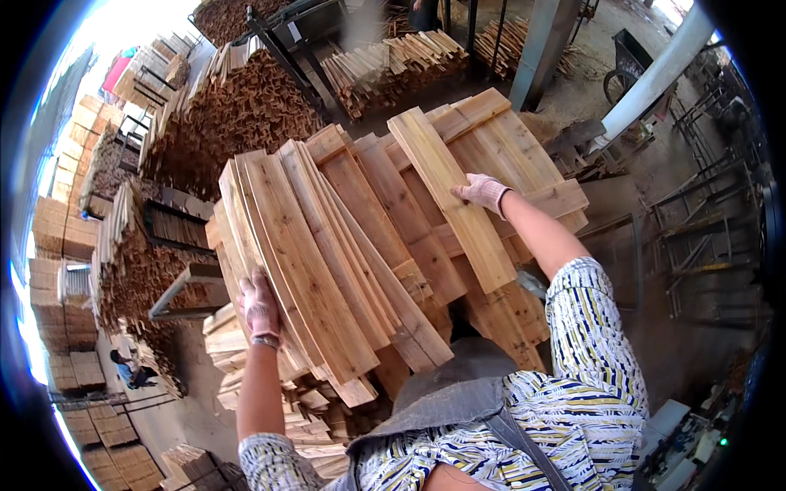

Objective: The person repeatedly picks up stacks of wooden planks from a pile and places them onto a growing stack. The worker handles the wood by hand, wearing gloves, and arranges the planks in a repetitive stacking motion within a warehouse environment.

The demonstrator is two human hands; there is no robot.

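My right hand (481, 193), in a pinkish knitted glove, grips the right edge of a pale wooden board (446, 184). That board lies slanted across other boards and crosswise battens (550, 199). My left hand (259, 304), gloved the same way, rests against the left side of a row of overlapping long boards (307, 245), its fingers stretched along the wood. Several of these boards stand partly on edge, leaning on one another. Between the hands, darker boards (399, 217) lie side by side. The undersides of the boards are hidden.
Large stacks of cut wood strips (237, 114) rise at the far left, with more strips (393, 69) at the back. A steel post (544, 53) and a pale pole (655, 78) stand at the far right. Metal frames (696, 229) line the right side. Someone crouches (133, 371) at left.
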